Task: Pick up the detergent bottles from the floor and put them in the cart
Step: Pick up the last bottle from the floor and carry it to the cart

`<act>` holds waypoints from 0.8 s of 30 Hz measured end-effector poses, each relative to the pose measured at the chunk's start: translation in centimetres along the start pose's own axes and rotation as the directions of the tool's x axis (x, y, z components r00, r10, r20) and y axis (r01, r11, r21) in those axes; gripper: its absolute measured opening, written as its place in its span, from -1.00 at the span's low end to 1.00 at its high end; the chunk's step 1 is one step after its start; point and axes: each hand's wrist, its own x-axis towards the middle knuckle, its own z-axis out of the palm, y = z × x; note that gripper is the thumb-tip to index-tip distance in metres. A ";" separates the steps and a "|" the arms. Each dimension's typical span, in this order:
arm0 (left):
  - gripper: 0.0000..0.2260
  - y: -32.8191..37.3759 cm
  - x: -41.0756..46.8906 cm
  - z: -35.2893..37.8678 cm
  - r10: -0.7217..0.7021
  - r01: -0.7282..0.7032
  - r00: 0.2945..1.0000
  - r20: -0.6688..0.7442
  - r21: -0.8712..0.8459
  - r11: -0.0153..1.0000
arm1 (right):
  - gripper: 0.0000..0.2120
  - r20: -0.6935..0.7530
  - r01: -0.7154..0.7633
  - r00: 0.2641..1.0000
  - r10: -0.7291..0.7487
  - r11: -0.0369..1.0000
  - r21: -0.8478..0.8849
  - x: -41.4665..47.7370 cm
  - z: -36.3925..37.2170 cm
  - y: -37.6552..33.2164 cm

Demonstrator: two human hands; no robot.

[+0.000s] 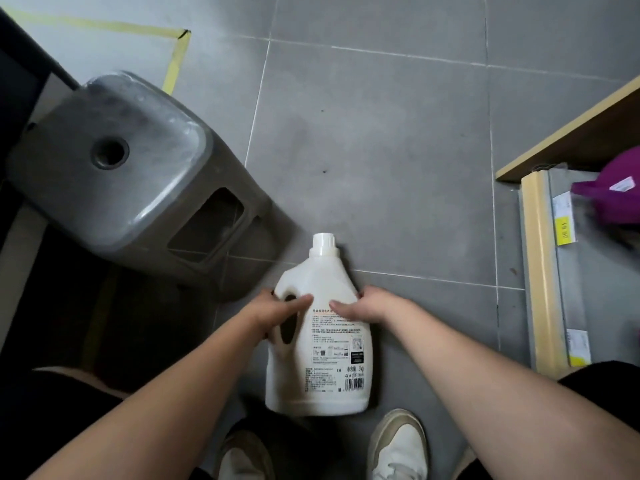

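The white detergent bottle [329, 355] lies on its side on the grey tiled floor [381, 133], cap pointing away from the person, label up. The step in hand looks like the pick-up. The left hand [277, 306] wraps the bottle's handle, thumb across the front. The right hand [363, 301] clasps the opposite shoulder, fingers curled round the side. The next move likely calls for a two-handed lift, then a turn toward the cart, which is nowhere in view. A grey plastic stool [114, 161] stands up-left of the bottle. To its right, a shelf [540, 271] is cut off by the frame edge, and the purple item [616, 188] on it is too blurred to name. Fingertips behind the bottle are hidden.
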 end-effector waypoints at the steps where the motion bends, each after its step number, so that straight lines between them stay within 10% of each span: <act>1: 0.06 -0.3 0.5 0.0 0.027 -0.027 1.000 -0.017 -0.036 0.999 | -0.06 0.023 0.001 1.000 -0.003 0.998 0.068 0.2 0.1 0.1; 13: -0.16 2.4 0.3 -1.5 0.301 -0.318 0.943 -0.145 -0.117 0.941 | -0.46 -0.206 0.245 0.965 -0.163 0.842 0.480 -0.5 -0.1 0.0; 24: -0.21 6.8 -2.4 -5.6 0.621 -0.676 0.701 -0.349 -0.052 0.735 | -0.17 -0.456 0.583 0.790 -0.409 0.731 0.354 -2.2 -7.0 -3.2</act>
